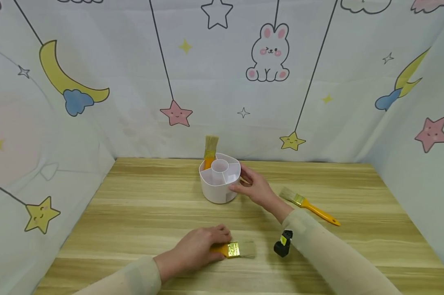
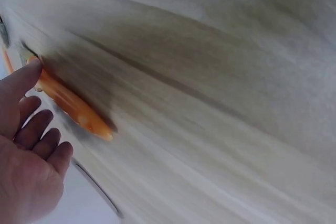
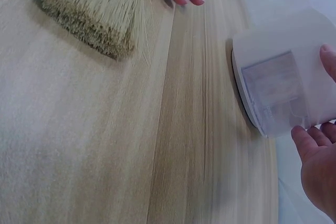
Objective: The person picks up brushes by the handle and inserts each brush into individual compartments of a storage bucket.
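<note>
A paintbrush (image 1: 240, 249) with an orange handle (image 2: 73, 106) lies on the table at the front, its bristles pointing right. My left hand (image 1: 198, 248) pinches it near the metal band, thumb on one side and fingers on the other. Further back, a white round organizer (image 1: 216, 191) with several compartments stands upright. Its right side is held by my right hand (image 1: 259, 190), thumb at the front and fingers behind; a clear panel (image 3: 275, 90) shows in the right wrist view. Another paintbrush (image 1: 211, 148) leans bristles-up in the organizer's back left compartment.
A third paintbrush (image 1: 319, 212) lies on the table right of the organizer, beyond the right forearm. White printed cloth (image 1: 222, 82) hangs behind the wooden table (image 1: 144, 196) and at both sides. A small black device (image 1: 283, 243) sits at the right wrist.
</note>
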Demonstrator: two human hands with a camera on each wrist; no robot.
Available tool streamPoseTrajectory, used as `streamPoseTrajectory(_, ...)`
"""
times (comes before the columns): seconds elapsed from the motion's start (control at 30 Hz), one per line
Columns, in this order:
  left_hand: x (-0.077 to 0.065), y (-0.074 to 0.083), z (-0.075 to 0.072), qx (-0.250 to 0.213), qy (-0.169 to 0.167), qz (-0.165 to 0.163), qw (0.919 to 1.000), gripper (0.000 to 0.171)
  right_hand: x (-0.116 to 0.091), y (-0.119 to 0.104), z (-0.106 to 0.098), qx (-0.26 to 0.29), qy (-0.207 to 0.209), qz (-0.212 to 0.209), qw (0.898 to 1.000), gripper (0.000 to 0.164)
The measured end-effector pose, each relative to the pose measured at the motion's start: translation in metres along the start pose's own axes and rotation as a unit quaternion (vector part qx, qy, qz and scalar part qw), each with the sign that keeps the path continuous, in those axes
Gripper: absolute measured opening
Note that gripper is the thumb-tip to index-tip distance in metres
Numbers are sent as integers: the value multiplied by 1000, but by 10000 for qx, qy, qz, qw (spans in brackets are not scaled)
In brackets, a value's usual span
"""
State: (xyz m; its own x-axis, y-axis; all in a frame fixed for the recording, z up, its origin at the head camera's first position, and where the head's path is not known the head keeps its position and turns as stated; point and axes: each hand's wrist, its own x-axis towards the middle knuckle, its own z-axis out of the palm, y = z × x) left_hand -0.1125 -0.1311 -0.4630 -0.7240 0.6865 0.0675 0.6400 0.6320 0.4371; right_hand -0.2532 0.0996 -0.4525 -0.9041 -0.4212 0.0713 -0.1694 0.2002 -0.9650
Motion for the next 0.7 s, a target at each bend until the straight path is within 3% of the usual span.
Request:
streamPoseTrajectory(0.2, 0, 1, 3, 74, 198, -261, 9994, 52, -1, 0, -1, -11, 18, -34, 10000, 85)
streamPoseTrajectory(0.33, 0, 3, 6, -10, 208, -445, 9988, 46, 1, 1, -1, -59, 21, -43, 10000, 85)
streamPoseTrajectory(0.47, 0, 4, 8, -12, 331, -403, 9986, 37, 1, 1, -1, -81, 33, 16, 10000, 86)
streamPoseTrajectory(0.7, -1, 3, 10, 175, 667, -304, 9972, 36, 1, 2, 0, -93, 48, 85, 9999, 87)
